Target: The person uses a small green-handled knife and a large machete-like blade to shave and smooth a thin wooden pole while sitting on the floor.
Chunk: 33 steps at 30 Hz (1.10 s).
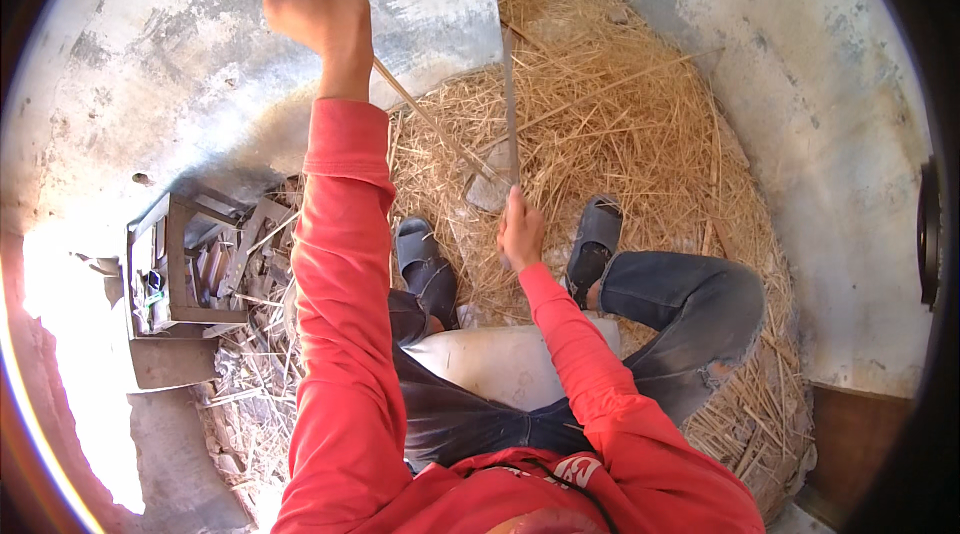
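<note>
My left hand (318, 9) is raised at the upper left, fingers closed round a long thin tan stick (430, 119). The stick slants down and right past my wrist, its lower end near a pale stone block (488, 190) on the straw. In front of my lap my right hand (521, 231) is closed round the near end of a long, narrow grey-brown bar (511, 104), which points straight away from me. Whether the bar is a blade or a flat strip I cannot tell. Its near part passes close to the stick's lower end.
Loose straw (620, 114) covers the floor between worn, pale walls (800, 84). A dark wooden frame (205, 269) with scrap pieces stands at the left. My legs straddle a whitish seat or sack (500, 364); my dark shoes (425, 269) rest on the floor. Another thin stick (610, 89) lies across the straw.
</note>
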Each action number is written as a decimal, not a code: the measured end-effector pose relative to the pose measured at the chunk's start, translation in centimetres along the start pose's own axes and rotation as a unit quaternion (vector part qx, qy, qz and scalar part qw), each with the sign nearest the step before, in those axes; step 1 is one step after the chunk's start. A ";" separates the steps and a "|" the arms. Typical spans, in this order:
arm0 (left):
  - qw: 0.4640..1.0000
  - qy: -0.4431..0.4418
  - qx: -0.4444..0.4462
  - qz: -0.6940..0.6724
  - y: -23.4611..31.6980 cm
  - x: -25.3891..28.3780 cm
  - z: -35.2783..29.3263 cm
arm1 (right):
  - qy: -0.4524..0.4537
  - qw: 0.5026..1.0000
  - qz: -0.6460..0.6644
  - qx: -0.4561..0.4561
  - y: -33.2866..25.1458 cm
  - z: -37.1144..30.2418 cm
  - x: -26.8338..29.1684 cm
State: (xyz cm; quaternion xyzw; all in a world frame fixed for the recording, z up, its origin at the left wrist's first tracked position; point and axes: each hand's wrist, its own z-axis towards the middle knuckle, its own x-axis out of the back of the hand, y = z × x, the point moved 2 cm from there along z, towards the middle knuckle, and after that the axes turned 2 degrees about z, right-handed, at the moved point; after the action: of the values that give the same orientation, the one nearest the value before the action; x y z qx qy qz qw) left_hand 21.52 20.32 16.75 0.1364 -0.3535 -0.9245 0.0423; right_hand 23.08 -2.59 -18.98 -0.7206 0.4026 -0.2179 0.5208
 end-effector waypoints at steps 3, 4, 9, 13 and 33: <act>1.000 0.001 -0.001 -0.011 -0.3 -0.1 0.3 | 0.015 0.978 0.136 0.157 -1.5 -0.6 -0.2; 1.000 0.003 -0.005 -0.007 -0.4 0.0 0.4 | 0.034 0.968 0.147 0.202 -0.2 -0.8 -0.3; 1.000 0.009 0.008 -0.013 0.4 -0.4 0.1 | 0.103 0.962 -0.249 -0.037 17.0 -0.3 4.1; 1.000 0.004 -0.013 0.002 -0.4 0.8 -0.1 | 0.151 0.976 -0.152 0.033 13.1 1.8 1.8; 1.000 0.024 0.007 0.009 -1.1 1.4 1.0 | 0.040 0.979 0.085 0.178 0.2 0.4 0.1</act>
State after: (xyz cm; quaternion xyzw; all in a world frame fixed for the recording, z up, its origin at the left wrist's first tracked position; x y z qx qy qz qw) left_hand 19.88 21.49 16.38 0.1554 -0.3598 -0.9182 0.0576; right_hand 23.38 -2.48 -19.35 -0.5698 0.4380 -0.2698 0.6409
